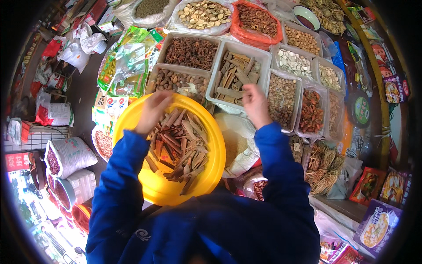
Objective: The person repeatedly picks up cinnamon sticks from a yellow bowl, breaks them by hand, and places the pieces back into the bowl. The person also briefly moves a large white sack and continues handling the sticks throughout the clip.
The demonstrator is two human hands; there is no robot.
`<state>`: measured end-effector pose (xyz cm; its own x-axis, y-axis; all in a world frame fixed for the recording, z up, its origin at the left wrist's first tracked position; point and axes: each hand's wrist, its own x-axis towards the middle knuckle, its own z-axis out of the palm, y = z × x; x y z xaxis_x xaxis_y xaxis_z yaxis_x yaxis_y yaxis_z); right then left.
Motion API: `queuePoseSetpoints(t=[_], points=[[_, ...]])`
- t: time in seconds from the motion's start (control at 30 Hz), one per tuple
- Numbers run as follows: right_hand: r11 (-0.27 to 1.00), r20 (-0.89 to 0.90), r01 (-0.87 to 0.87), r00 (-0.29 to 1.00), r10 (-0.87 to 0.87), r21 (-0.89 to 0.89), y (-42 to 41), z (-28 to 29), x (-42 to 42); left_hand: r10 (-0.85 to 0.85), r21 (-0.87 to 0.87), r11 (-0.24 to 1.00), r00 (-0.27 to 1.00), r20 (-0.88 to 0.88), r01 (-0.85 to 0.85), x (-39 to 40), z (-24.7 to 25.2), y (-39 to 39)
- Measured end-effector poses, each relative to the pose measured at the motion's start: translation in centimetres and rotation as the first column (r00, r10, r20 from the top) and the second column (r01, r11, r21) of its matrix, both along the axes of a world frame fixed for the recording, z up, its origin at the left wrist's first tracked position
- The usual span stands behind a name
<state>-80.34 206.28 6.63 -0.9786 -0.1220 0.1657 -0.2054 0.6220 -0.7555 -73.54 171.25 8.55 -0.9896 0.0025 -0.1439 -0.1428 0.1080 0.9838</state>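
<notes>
A round yellow plastic basin [216, 151] holds many pieces of dried cinnamon bark [188, 145]. Over its upper left rim is my left hand [154, 110], slightly blurred; whether anything is in its fingers cannot be told. My right hand [255, 105] is at the lower right edge of a grey-white plastic tub [263, 61], which also holds cinnamon bark [239, 74]. Its fingers are curled near the end of one bark piece, and whether they grip it is unclear. Beside that tub stand a tub of star anise [191, 52] and one of brown, nut-like pods [165, 79].
Right of the bark tub sit several tubs of dried spices, one with reddish-brown pods [311, 110]. An open white sack [245, 148] stands between basin and tubs. Behind are a red bag [234, 28] and a bag of pale slices [204, 15]. Green packets [130, 62] lie left.
</notes>
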Motion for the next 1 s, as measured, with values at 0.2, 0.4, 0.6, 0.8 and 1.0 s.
queuePoseSetpoints(t=[0.2, 0.4, 0.6, 0.8, 1.0], points=[[0.984, 0.072, 0.005, 0.997, 0.007, -0.175, -1.7, -4.2, 5.5, 0.225, -0.667, 0.715, 0.972, -0.063, -0.209, 15.5, -8.0, -11.6], [0.98, 0.034, 0.039, 0.999, -0.033, -0.193, -1.4, -6.5, 7.2, 0.175, -0.884, 0.189, 0.901, -0.398, -0.427, 24.1, -4.0, -10.0], [0.941, -0.083, -0.284, 0.95, 0.302, 0.182, -3.2, -7.5, 7.4, 0.534, 0.138, 0.731, 0.686, 0.494, -0.668, 32.7, -6.9, -9.0], [0.831, 0.044, -0.469, 0.877, 0.479, 0.3, -1.6, -7.4, 8.4, 0.444, 0.274, 0.709, 0.713, 0.542, -0.65, 36.1, -5.3, -7.6], [0.837, 0.175, -0.494, 0.869, 0.463, 0.236, -3.2, -7.9, 5.8, 0.561, 0.291, 0.586, 0.637, 0.529, -0.756, 43.7, -3.8, -8.4]])
